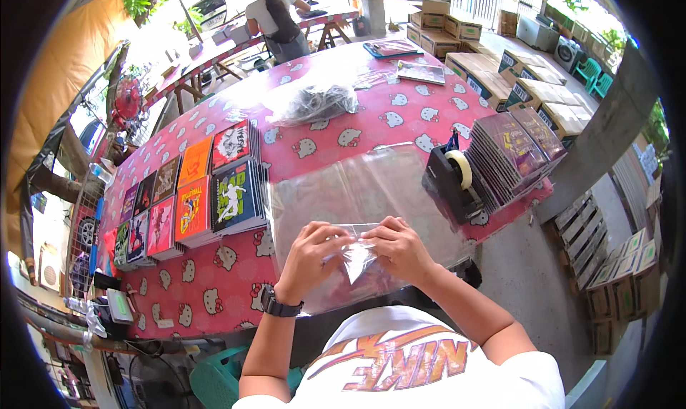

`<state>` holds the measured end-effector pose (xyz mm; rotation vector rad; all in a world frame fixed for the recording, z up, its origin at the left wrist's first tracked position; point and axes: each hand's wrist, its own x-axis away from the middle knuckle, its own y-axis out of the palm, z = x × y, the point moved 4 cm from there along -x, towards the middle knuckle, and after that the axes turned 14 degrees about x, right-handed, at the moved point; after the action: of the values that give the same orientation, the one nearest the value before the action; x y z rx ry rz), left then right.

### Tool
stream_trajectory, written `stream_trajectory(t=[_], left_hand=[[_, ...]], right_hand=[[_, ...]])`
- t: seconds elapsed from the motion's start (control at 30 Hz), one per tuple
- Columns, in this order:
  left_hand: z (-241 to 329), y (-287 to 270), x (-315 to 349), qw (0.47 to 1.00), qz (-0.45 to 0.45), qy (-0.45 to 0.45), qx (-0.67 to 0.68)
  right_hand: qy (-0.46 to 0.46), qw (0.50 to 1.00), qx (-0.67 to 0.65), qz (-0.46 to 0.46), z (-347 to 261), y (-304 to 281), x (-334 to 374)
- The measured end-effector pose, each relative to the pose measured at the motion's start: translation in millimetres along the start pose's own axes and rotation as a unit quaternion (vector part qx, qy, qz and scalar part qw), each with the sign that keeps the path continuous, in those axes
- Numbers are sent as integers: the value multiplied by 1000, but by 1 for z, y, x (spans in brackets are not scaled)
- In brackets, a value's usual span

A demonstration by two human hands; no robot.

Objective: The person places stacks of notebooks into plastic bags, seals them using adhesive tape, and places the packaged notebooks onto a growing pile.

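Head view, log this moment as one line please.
left hand: pinching plastic sleeve | right hand: pinching same sleeve | tape dispenser: right | book stacks: left

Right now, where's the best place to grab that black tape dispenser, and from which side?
Grip the tape dispenser across its long black body, behind the tape roll, coming from above. The body is a narrow block with flat sides; wrapped books seem to crowd its right side, so a top approach looks clearest.

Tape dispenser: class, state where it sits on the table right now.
In the head view the tape dispenser stands on the table's right side, between the clear plastic sheets and a fanned stack of wrapped books.
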<state>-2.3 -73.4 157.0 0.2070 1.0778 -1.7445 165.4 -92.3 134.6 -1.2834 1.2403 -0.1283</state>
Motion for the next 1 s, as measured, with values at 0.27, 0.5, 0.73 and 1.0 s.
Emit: stream_trajectory(t=[0.27, 0.5, 0.73, 1.0], left_hand=[[-4, 4, 7, 1000, -14, 14, -12], [-13, 5, -3, 999, -25, -35, -13], [-48, 1, -31, 998, -16, -45, -32], [-77, 16, -31, 973, -72, -180, 124]], right_hand=[[33, 999, -4, 11, -7, 7, -1], [69, 995, -4, -68, 9, 8, -19], [102, 982, 158, -30, 29, 2, -47], [213, 954, -140, -161, 65, 35, -49]])
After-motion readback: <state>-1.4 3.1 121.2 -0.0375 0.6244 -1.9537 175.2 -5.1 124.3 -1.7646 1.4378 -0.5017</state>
